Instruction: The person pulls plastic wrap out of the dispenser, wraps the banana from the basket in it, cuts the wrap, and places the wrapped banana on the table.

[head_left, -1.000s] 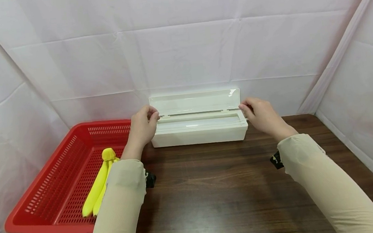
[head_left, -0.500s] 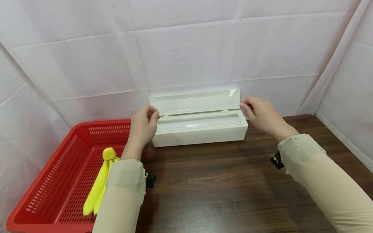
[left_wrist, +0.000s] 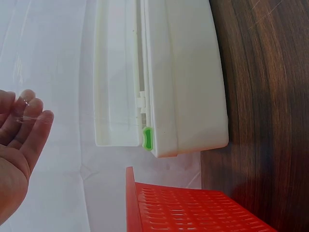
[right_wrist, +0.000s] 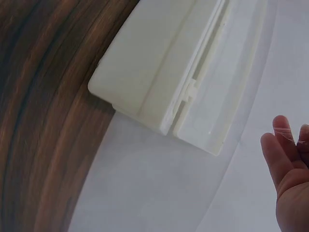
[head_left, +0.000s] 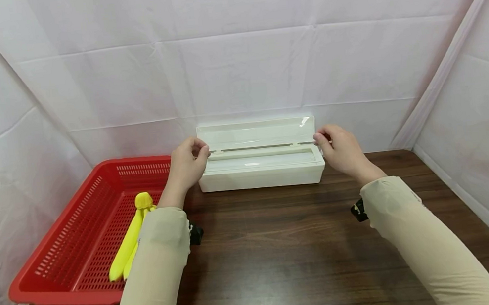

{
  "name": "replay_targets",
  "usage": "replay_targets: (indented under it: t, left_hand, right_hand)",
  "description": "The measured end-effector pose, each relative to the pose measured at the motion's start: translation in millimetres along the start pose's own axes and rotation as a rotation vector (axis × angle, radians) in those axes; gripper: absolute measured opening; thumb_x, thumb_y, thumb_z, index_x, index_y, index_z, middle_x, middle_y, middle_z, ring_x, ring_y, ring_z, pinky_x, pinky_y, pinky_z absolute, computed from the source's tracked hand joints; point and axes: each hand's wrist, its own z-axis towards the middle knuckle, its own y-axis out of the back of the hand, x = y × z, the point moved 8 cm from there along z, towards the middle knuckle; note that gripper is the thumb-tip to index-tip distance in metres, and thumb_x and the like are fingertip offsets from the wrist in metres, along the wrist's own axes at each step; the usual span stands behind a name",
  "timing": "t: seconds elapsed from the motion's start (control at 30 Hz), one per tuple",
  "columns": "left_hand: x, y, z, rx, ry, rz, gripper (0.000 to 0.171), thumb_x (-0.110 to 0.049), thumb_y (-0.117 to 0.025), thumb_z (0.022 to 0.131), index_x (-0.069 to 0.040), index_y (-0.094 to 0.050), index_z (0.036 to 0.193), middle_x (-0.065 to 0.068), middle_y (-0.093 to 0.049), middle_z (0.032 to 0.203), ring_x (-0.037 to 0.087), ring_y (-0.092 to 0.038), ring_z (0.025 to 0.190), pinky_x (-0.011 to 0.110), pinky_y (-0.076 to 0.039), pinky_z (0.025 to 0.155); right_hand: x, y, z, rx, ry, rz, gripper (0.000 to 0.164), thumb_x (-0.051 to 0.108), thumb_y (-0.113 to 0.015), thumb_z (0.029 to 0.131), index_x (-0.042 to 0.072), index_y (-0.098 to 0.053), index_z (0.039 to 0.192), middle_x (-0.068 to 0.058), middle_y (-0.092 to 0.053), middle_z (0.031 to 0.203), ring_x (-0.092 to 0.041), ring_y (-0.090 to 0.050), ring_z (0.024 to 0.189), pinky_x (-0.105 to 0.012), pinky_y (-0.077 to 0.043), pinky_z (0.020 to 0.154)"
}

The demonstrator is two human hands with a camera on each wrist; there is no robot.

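Observation:
A long white cling film dispenser [head_left: 262, 179] stands at the back of the table, its clear-fronted lid [head_left: 253, 134] raised against the backdrop. My left hand [head_left: 185, 167] pinches the left edge of the cling film [left_wrist: 35, 117] between thumb and fingers, above the dispenser's left end. Over the right end, my right hand [head_left: 342, 151] pinches the film's other edge; thin creases of it cross the fingertips in the right wrist view. The transparent sheet between the hands barely shows. A green cutter slider [left_wrist: 148, 138] sits at the left end of the dispenser.
To the left lies a red perforated basket [head_left: 65, 299] holding a bunch of yellow bananas [head_left: 129, 244], partly hidden by the left forearm. White cloth walls [head_left: 245, 73] enclose the back and sides of the dark wooden table [head_left: 277, 253].
Both hands stay almost where they were, at the dispenser's two ends. The right wrist has shifted very slightly left and inward. The dispenser and basket stay in place.

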Motion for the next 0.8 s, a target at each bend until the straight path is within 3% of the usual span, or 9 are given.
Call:
replay_targets:
  t: [0.17, 0.37, 0.53, 0.8]
  left_hand:
    - [1.8, -1.4, 0.1, 0.004, 0.017, -0.021, 0.012, -0.012, -0.052, 0.095, -0.002, -0.058, 0.097, 0.016, -0.067, 0.092, 0.027, -0.061, 0.084, 0.039, -0.05, 0.077]
    - [2.4, -4.4, 0.4, 0.02, 0.046, -0.048, 0.012, -0.013, -0.05, 0.096, -0.002, -0.056, 0.098, 0.016, -0.066, 0.093, 0.027, -0.059, 0.086, 0.037, -0.046, 0.077]
    - [3.1, -6.7, 0.2, 0.042, 0.071, -0.06, 0.013, -0.014, -0.047, 0.098, -0.002, -0.054, 0.1, 0.015, -0.064, 0.095, 0.026, -0.056, 0.085, 0.034, -0.044, 0.075]
    - [3.1, -9.0, 0.0, 0.066, 0.081, -0.035, 0.015, -0.015, -0.042, 0.1, -0.002, -0.05, 0.102, 0.014, -0.063, 0.101, 0.024, -0.052, 0.083, 0.033, -0.042, 0.074]
  right_hand:
    - [-7, -3, 1, -0.016, -0.047, 0.088, 0.03, 0.024, -0.041, 0.101, -0.003, -0.055, 0.097, -0.016, -0.061, 0.09, -0.031, -0.06, 0.085, -0.035, -0.043, 0.067]
    - [-15, -6, 1, -0.009, -0.132, 0.186, 0.032, 0.027, -0.041, 0.101, -0.002, -0.054, 0.099, -0.016, -0.06, 0.089, -0.029, -0.065, 0.084, -0.03, -0.055, 0.071]
    - [-16, -8, -1, 0.009, -0.149, 0.217, 0.031, 0.028, -0.04, 0.101, 0.0, -0.053, 0.101, -0.016, -0.06, 0.088, -0.027, -0.064, 0.079, -0.024, -0.054, 0.066]
    - [-16, -9, -1, 0.012, -0.156, 0.252, 0.031, 0.026, -0.039, 0.101, -0.001, -0.053, 0.101, -0.018, -0.061, 0.092, -0.022, -0.063, 0.078, -0.029, -0.055, 0.068]
